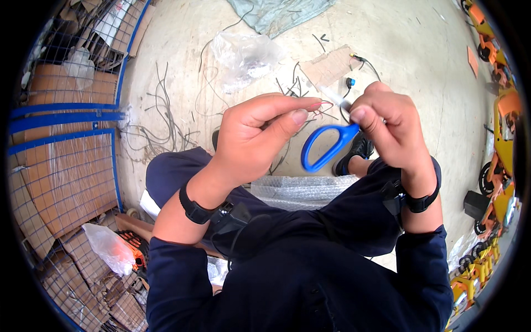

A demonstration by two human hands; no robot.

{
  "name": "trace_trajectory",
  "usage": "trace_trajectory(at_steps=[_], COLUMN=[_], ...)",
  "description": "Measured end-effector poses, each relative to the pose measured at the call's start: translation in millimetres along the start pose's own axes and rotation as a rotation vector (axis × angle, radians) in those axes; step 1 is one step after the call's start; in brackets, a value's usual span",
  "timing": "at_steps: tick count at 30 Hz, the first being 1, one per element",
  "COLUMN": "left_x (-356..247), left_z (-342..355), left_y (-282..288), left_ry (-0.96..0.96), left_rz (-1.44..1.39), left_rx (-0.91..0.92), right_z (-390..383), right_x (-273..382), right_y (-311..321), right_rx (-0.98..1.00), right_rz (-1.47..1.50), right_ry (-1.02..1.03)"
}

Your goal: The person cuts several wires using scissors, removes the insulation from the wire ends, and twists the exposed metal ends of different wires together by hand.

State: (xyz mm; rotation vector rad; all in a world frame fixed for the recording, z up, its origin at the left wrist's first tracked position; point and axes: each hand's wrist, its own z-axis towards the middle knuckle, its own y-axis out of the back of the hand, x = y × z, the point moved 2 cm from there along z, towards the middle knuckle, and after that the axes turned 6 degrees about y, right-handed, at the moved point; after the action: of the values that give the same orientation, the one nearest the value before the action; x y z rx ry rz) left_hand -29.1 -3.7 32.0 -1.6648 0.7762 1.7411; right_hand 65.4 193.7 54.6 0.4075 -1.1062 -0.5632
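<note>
My left hand [249,133] is closed in a pinch, thumb against forefinger, on a thin red wire [327,102] whose end sticks out past the fingertips. My right hand [390,122] grips a pair of scissors with blue handles [347,134]; one handle loop hangs out to the left of the fist. The scissor blades [336,97] point up and left beside the wire. Whether they touch the wire, I cannot tell. Fingers of the right hand hide the other loop. Both hands are raised above my knees, a short way apart.
Dark cable offcuts [168,119] lie on the floor, with a clear plastic bag [243,55], a cardboard piece [330,66] and a blue-ended connector [349,83]. Bubble wrap [296,191] is between my legs. A blue mesh cage [69,119] holds cardboard at left; orange-and-yellow wheeled equipment [503,116] lines the right.
</note>
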Motion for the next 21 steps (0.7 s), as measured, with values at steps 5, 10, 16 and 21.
trace_trajectory(at_steps=[5, 10, 16, 21], left_x=[-8, 0, -4, -4], left_z=[-1, -6, -6, -9], left_y=[1, -5, 0, 3], left_ry=[0.016, 0.039, 0.121, 0.136], left_rz=[0.173, 0.029, -0.045, -0.066], left_rx=[0.103, -0.022, -0.085, -0.128], right_z=[4, 2, 0, -12], right_x=[12, 8, -47, -135], right_y=[-13, -18, -6, -26], right_rx=[0.103, -0.07, -0.209, 0.048], right_rz=[0.002, 0.032, 0.399, 0.006], right_ry=[0.098, 0.069, -0.41, -0.77])
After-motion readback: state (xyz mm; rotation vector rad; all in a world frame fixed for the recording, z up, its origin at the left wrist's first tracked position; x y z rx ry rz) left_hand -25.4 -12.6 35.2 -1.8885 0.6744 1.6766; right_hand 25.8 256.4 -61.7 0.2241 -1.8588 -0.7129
